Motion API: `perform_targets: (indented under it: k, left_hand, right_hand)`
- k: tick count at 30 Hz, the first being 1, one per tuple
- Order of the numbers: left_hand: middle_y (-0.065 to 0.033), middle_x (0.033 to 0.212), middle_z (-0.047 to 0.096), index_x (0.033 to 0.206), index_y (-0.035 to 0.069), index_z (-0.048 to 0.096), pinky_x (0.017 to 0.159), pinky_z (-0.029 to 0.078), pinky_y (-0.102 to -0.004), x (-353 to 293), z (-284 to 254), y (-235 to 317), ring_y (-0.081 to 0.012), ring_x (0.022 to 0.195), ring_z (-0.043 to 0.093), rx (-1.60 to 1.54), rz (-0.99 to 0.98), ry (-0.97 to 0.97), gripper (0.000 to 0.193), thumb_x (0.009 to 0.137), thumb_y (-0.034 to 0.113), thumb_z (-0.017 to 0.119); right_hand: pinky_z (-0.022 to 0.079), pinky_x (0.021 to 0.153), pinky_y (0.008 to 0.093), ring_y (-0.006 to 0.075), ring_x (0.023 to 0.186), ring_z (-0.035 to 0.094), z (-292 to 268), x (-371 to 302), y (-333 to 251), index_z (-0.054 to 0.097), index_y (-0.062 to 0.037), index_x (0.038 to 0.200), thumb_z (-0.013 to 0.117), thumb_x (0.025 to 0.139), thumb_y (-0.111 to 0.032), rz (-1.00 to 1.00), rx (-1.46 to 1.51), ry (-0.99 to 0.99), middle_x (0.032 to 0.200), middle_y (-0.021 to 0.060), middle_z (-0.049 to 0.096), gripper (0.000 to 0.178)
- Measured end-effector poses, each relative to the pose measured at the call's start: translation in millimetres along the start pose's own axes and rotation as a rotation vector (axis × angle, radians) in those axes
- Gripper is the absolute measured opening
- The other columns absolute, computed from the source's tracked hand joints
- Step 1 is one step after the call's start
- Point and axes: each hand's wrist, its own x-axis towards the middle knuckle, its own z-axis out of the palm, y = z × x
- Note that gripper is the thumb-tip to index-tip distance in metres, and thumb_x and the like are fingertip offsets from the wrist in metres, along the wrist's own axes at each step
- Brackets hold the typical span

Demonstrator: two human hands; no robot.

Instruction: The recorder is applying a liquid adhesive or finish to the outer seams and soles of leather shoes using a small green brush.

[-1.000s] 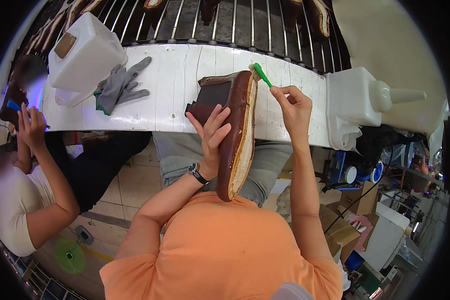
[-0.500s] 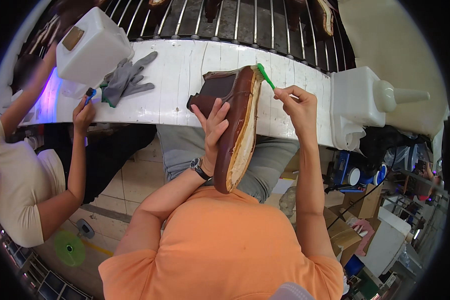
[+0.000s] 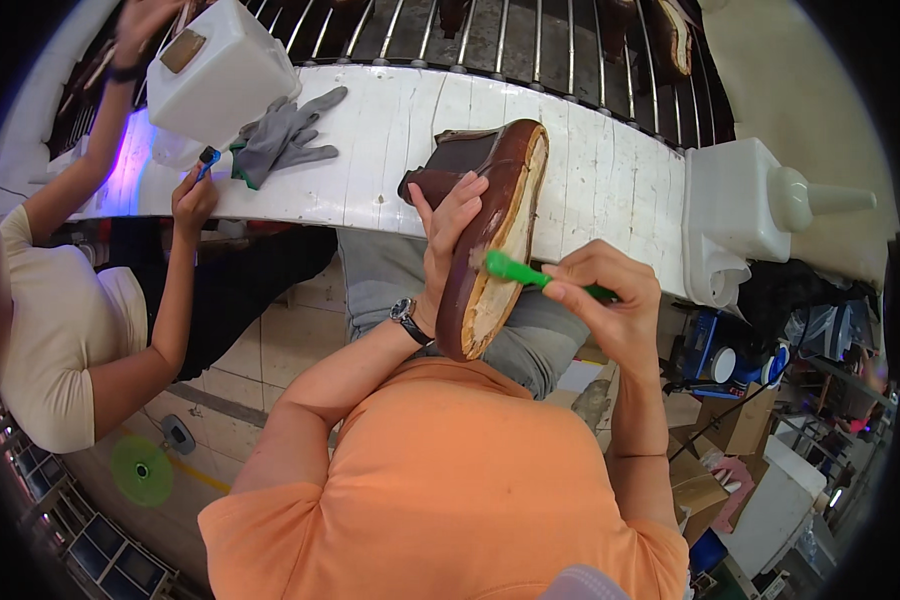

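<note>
My left hand [image 3: 450, 232] grips a brown leather shoe [image 3: 492, 235] by its upper, tilted so the pale bare sole faces right. My right hand [image 3: 608, 300] holds a green-handled brush [image 3: 530, 274] with its bristle end touching the sole near the heel half. A wristwatch sits on my left wrist. Both hands are in front of my chest, over my lap, just below the white bench [image 3: 390, 150].
A white jug [image 3: 215, 75] and grey gloves [image 3: 285, 135] lie on the bench at left. Another white spouted container [image 3: 760, 215] stands at right. A co-worker in a beige shirt [image 3: 65, 330] sits at left, one hand [image 3: 195, 195] holding a small brush. A metal rack [image 3: 530, 40] runs behind.
My right hand has brought the green brush down from the toe end of the shoe to the lower part of the sole. The co-worker has raised one arm toward the jug.
</note>
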Motion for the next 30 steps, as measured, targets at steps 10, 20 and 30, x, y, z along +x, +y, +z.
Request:
perform_targets:
  k: [10,20,30]
  left_hand:
    - [-0.0173,0.136,0.046,0.136,0.009,0.033,0.111,-0.007,-0.0593,3.7,-5.2,0.1,-0.0315,0.131,0.043,0.037,0.023,-0.036,0.072,0.079,0.026,0.074]
    - [-0.0129,0.140,0.041,0.139,0.002,0.033,0.115,-0.002,-0.0464,27.8,-0.4,14.7,-0.0245,0.132,0.039,-0.077,-0.150,0.117,0.071,0.082,0.023,0.070]
    - [-0.0128,0.143,0.039,0.137,0.002,0.040,0.114,-0.005,-0.0430,38.4,-13.8,30.1,-0.0234,0.136,0.032,-0.301,-0.443,-0.080,0.061,0.084,0.019,0.065]
  right_hand:
    - [0.036,0.047,0.0227,0.0085,0.057,0.052,2.6,10.6,-2.1,0.070,-0.0003,0.079,0.076,0.076,-0.006,0.016,-0.073,0.161,0.074,0.0045,0.065,0.008]
    - [0.046,0.061,0.0221,0.0093,0.068,0.060,16.6,-9.6,-8.5,0.069,0.0023,0.078,0.072,0.078,-0.001,0.295,0.182,0.176,0.075,0.0060,0.067,0.004]
    - [0.045,0.060,0.0217,0.0092,0.068,0.060,12.0,-2.0,-27.4,0.069,0.0030,0.078,0.072,0.078,-0.001,0.169,0.243,-0.013,0.073,0.0054,0.066,0.005]
